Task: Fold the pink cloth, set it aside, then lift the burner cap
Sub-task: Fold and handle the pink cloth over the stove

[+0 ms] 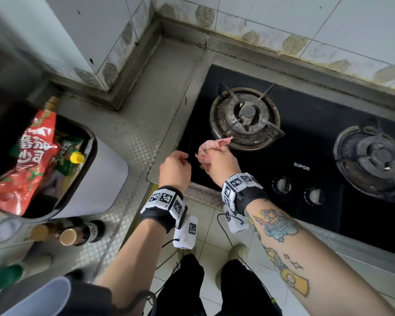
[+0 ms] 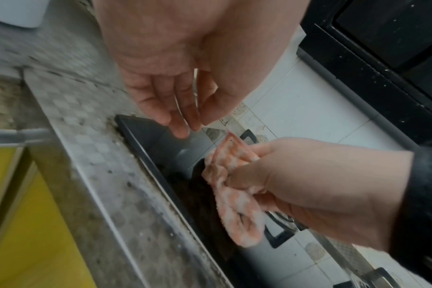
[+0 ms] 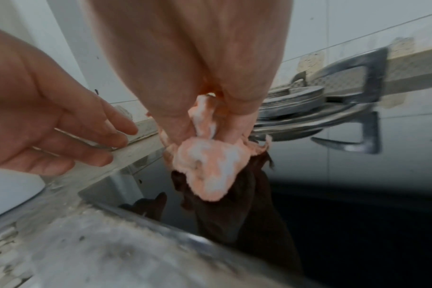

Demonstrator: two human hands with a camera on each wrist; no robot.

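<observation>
My right hand [image 1: 217,156] grips the bunched pink cloth [image 1: 211,145] just above the black glass stove top, close to the left burner's front edge. In the right wrist view the pink cloth [image 3: 207,163] bulges out below my right hand's fingers [image 3: 175,120]. My left hand [image 1: 176,166] hovers just left of it, fingers loosely bent and holding nothing; the left wrist view shows its fingertips [image 2: 180,124] apart from the pink cloth [image 2: 234,194]. The round burner cap [image 1: 248,113] sits in the middle of the left burner, beyond both hands.
A second burner [image 1: 374,156] lies at the right, with two knobs [image 1: 282,185] along the stove's front. Left of the stove is a patterned steel counter [image 1: 132,124], a bin of food packets [image 1: 39,156] and bottles [image 1: 78,233] near the front edge.
</observation>
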